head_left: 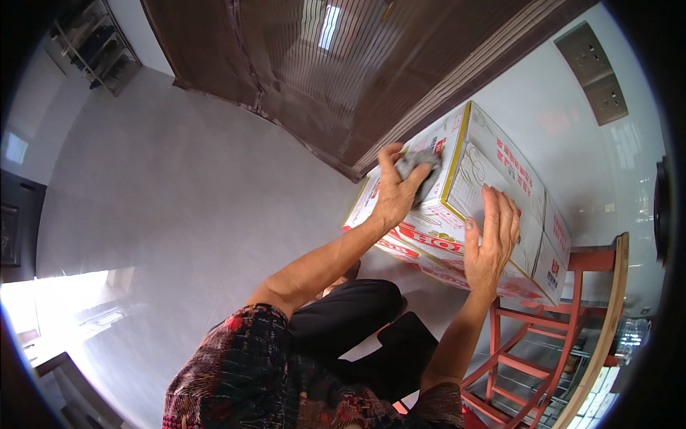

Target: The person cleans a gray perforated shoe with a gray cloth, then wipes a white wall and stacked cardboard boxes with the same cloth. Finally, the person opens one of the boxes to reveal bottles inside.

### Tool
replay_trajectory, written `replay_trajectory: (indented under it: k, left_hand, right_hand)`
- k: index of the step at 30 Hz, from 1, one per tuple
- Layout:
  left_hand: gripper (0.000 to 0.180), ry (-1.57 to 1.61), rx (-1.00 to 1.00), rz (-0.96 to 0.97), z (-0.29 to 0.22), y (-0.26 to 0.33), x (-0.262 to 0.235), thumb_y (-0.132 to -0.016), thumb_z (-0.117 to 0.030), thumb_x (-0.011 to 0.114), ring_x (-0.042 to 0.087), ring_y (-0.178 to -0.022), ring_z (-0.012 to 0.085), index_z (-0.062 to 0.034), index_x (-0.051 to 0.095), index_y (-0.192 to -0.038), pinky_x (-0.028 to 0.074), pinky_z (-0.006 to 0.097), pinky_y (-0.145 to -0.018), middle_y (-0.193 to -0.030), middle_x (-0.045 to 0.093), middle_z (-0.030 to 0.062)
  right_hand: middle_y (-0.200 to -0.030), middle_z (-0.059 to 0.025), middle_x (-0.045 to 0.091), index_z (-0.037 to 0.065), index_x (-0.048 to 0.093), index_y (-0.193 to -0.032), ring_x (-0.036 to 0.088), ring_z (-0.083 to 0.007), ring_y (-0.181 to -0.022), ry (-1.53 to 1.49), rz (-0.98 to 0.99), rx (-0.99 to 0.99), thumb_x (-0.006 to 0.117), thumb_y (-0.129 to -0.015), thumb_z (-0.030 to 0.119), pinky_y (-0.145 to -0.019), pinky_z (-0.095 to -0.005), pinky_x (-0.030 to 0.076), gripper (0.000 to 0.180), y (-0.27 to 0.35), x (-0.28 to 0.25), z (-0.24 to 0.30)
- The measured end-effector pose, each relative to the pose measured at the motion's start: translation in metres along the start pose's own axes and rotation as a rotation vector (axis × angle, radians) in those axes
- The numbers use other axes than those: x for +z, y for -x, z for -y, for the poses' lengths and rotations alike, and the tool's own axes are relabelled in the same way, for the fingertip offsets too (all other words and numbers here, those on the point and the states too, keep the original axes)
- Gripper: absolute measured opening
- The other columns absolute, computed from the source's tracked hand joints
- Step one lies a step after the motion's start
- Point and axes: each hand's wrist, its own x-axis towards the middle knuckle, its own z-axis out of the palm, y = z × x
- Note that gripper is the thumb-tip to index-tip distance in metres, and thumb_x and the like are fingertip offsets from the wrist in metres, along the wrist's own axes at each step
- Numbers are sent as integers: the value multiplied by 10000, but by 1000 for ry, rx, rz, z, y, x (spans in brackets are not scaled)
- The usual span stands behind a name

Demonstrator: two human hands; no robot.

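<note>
In front of me, to the right, a white cardboard box (493,168) with red print and gold edge stripes stands by the wall. My left hand (400,184) is closed round a crumpled grey cloth (423,170) and presses it against the box's left side face. On the box's top, near the front edge, my right hand (493,239) lies with its fingers stretched out and holds nothing. A second box (421,263) with similar print seems to sit beneath the first; my right forearm hides part of the lower front.
A red stool-like frame (525,365) stands to the right of the box, beside a wooden-edged rack (597,343). A dark pleated curtain (321,79) hangs behind. Two sockets (593,71) are on the wall. The grey floor (193,200) spreads to the left.
</note>
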Motion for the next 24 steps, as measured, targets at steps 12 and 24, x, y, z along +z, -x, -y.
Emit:
replay_trajectory:
  k: [12,24]
  left_hand:
    - [701,-572,-175,206,113,-90,-4,-840,-642,441,383,-1181,386,-193,325,-1366,290,500,-1001,-1276,379,225]
    - [869,-562,-864,83,238,-23,-104,-804,-668,428,270,-1310,405,-115,200,-1435,220,460,-1079,-1385,364,220]
  right_hand:
    - [-1297,-107,464,80,496,-1285,425,-289,-1201,18,178,36,379,-891,336,-992,-436,289,484,-1,26,-20]
    - [-1278,-115,483,78,509,-1274,448,-291,-1178,-8,136,25,277,-952,429,-977,-428,305,530,-3,32,-21]
